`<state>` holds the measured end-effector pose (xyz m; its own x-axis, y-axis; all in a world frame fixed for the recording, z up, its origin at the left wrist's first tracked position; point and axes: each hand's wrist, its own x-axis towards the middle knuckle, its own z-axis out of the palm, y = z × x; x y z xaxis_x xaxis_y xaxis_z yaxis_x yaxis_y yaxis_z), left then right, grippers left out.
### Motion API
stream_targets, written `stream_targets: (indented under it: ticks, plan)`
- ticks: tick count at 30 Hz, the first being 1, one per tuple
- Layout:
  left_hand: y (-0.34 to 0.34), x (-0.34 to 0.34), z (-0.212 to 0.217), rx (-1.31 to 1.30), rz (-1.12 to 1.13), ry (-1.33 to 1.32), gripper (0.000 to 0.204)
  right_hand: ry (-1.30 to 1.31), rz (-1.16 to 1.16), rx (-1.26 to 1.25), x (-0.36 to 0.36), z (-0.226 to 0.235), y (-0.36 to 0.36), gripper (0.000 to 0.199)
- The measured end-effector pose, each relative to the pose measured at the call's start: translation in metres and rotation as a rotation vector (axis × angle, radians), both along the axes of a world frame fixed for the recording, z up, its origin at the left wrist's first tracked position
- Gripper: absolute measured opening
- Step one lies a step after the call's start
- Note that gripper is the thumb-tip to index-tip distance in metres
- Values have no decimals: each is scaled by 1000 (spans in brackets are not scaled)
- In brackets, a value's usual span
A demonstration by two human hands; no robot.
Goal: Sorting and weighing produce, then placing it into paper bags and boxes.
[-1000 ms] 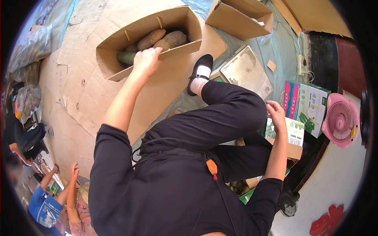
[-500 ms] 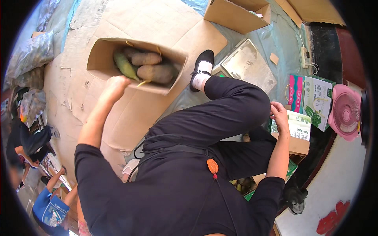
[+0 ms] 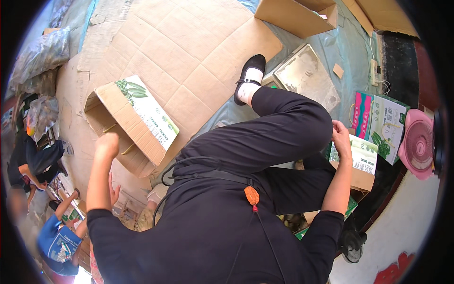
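A cardboard box (image 3: 135, 128) with a green-and-white printed side lies tilted on the flattened cardboard, its opening toward the lower left. Two short yellowish cords show at its opening. My left hand (image 3: 108, 144) is closed at the near edge of that opening, its fingertips hidden. What lies inside the box is out of sight. Beside my bent knee is my right hand (image 3: 341, 138), its fingers curled in and their tips partly hidden. Close to it stands a smaller printed box (image 3: 363, 155) in white and green.
Another person's hand (image 3: 113, 190) shows below my left forearm. An open carton (image 3: 288, 18) stands at the far side, near a dusty pale slab (image 3: 307, 73). On the right are a pink fan (image 3: 416, 142) and a printed gift box (image 3: 385, 120). A person in blue (image 3: 59, 246) is at the lower left.
The box has swung toward the left and nearer me and tipped over, so its printed side shows and the long vegetables inside are hidden. My left hand moved left and nearer with it.
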<state>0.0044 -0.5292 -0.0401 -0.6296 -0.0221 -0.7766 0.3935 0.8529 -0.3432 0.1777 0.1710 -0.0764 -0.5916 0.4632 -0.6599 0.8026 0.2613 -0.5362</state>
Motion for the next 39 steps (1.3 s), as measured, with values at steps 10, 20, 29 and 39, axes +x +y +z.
stream_targets:
  ticks: [10,20,29,39]
  plan:
    - [328,-22,-168,1520,210,75,56,89,93,89,6,8,-14,23]
    - [338,-6,-276,743,383,-462,57,-18,116,210,25,28,-18,26]
    - [382,-19,-272,1051,353,-49,46,8,152,198,9,37,-26,29]
    - [384,-25,-292,1332,225,97,42,41,196,251,6,51,-29,33]
